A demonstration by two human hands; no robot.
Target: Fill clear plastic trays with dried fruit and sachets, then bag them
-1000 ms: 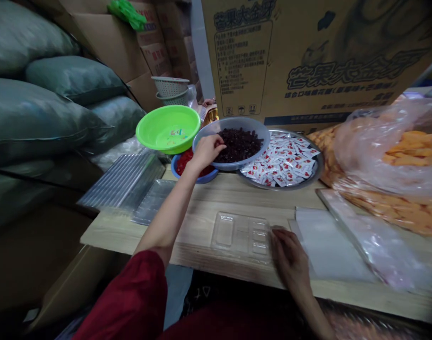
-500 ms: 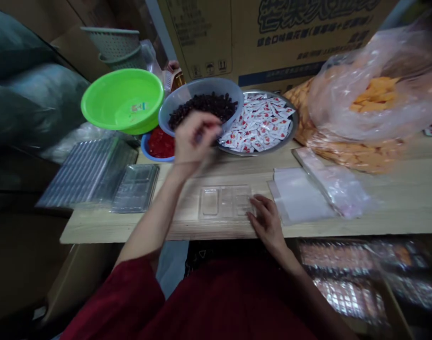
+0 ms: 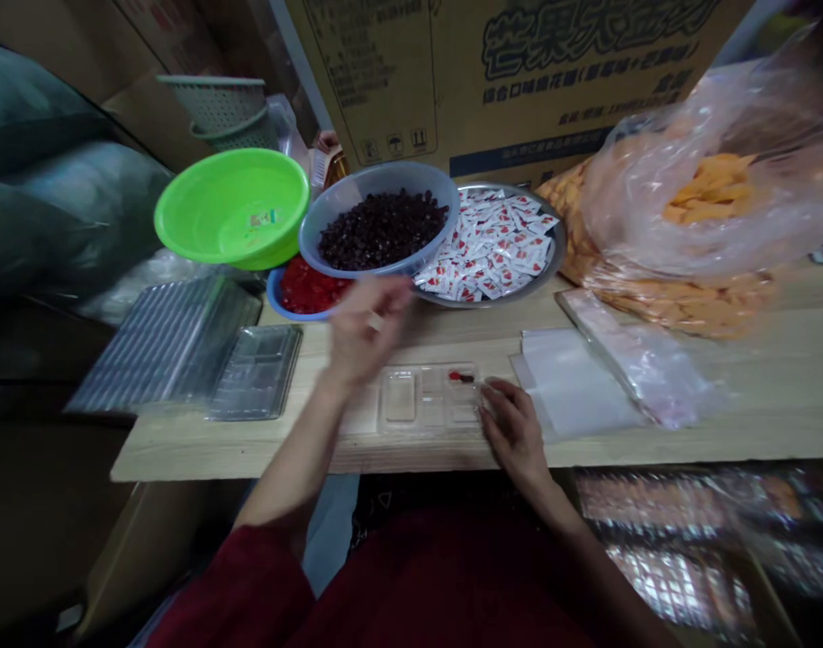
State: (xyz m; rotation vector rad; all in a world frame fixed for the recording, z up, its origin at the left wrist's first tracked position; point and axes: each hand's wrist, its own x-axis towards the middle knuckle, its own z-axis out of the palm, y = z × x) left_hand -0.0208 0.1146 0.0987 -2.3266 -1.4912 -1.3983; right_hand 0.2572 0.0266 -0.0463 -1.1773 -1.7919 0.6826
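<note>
The left hand is blurry, so its grip is hard to read. The fingers look curled in, and I cannot tell if they hold anything. It hangs over the bench, just in front of the small blue bowl of red bits, which is half hidden under the grey bowl of dark bits. The clear tray lies near the front edge of the bench and is hard to see against the wood. One small pocket in it holds a red bit. The right hand lies flat with its fingers spread loose, touching the right end of the tray and gripping nothing. Behind sit a green bowl and a metal plate of little packets. A big bag of orange snacks is cut off at the right.
</note>
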